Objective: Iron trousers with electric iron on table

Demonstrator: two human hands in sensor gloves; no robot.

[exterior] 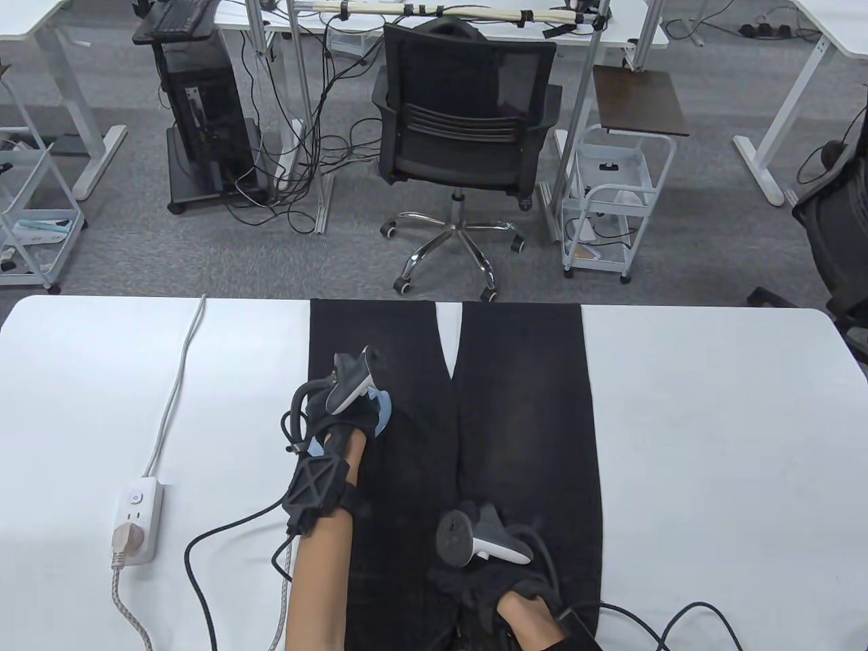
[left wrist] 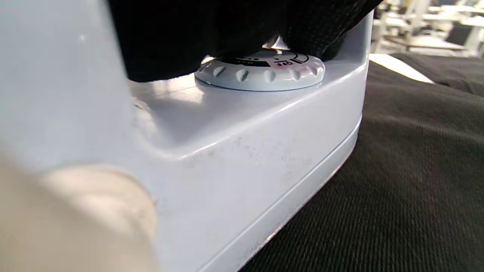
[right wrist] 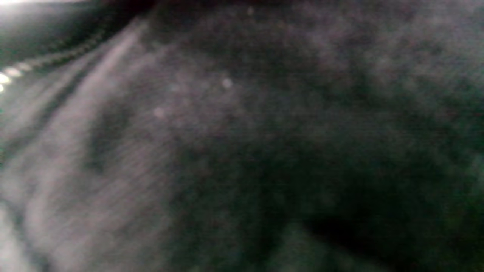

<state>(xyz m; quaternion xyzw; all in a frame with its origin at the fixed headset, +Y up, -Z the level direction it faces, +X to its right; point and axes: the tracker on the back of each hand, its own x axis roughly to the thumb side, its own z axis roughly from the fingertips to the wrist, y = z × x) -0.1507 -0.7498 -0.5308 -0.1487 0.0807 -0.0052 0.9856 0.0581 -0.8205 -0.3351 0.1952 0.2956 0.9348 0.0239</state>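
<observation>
Now left hand (exterior: 352, 413) grips iron (left wrist: 242, 151) on trousers (exterior: 529, 420); right hand (exterior: 495, 576) presses them flat.

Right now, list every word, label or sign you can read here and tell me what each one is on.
"OFF" – on the white dial on top of the iron, seen upside down in the left wrist view.
Other small marks on the dial's dark band – too small to read.
Power symbol – on the button of the power strip.
The right wrist view is too blurred; no text shows there.
</observation>
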